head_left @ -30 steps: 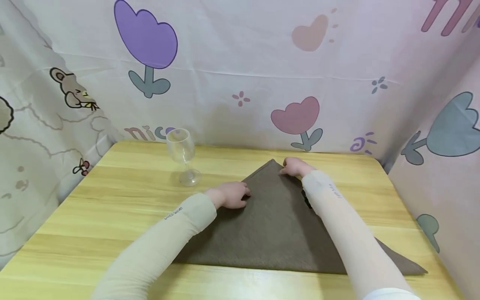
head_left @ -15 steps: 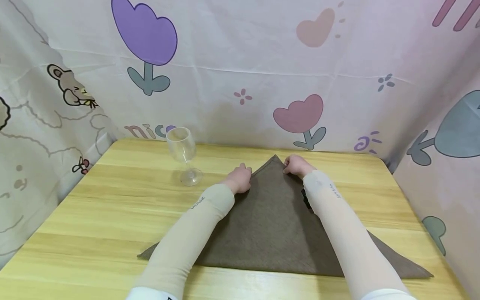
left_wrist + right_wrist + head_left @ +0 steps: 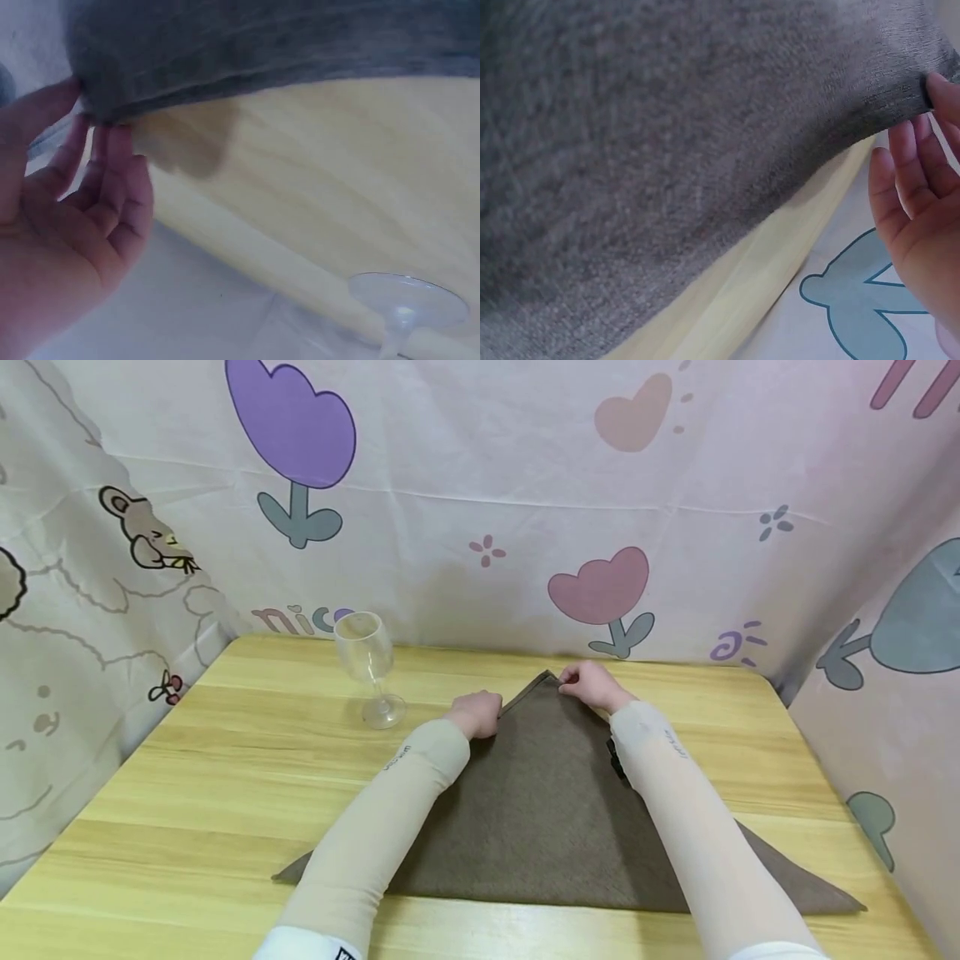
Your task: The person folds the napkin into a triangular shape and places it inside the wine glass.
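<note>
A brown cloth (image 3: 540, 810), folded into a triangle, lies on the wooden table with its long straight side toward me and its tip pointing away. On its left slanting edge, my left hand (image 3: 477, 713) pinches the hem; the left wrist view shows thumb and fingertips meeting at the edge of the cloth (image 3: 225, 52). Close to the tip, my right hand (image 3: 592, 685) pinches the right slanting edge. In the right wrist view its thumb (image 3: 943, 94) lies over the cloth and the other fingers are below the edge. My forearms cover parts of both slanting sides.
An upright clear wine glass (image 3: 384, 712) stands left of my left hand, toward the back of the table (image 3: 187, 793). A white curtain (image 3: 442, 460) printed with flowers rises behind the table and along both sides.
My left hand has moved from over the cloth up to its left edge and now pinches it. The right hand has stayed near the tip, shifting slightly toward it.
</note>
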`<action>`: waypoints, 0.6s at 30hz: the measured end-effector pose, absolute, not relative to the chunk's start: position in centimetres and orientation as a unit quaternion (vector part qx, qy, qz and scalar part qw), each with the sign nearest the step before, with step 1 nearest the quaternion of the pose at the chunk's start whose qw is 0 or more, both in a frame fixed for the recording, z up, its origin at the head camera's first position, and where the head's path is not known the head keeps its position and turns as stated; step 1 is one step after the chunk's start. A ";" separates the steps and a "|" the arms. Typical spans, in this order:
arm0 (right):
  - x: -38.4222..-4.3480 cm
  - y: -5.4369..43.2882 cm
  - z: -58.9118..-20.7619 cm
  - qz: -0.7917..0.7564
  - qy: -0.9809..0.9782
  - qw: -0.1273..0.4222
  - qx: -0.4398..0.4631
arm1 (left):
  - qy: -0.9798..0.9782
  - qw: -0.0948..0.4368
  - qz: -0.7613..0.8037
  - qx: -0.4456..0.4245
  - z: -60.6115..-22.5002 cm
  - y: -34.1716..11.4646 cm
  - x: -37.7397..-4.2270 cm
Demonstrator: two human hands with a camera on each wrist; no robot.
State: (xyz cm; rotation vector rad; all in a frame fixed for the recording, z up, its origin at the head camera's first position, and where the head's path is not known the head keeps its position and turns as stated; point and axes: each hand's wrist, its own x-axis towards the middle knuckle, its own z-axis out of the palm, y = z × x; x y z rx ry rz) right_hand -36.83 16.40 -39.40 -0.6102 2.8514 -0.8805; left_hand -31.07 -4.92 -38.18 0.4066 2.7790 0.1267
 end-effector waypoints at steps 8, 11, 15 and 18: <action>-36.5 16.8 -39.7 -0.332 0.918 0.041 -0.212 | 0.969 0.139 0.142 0.144 -38.6 -3.0 -32.4; -36.4 16.8 -39.6 -0.342 0.912 0.047 -0.221 | 0.954 0.120 0.238 0.137 -39.3 -2.5 -33.1; -36.3 17.0 -39.3 -0.372 0.900 0.054 -0.222 | 0.920 0.100 0.357 0.125 -39.8 -2.4 -33.9; -36.4 17.2 -39.1 -0.397 0.889 0.062 -0.218 | 0.910 0.092 0.379 0.142 -39.8 -2.2 -34.2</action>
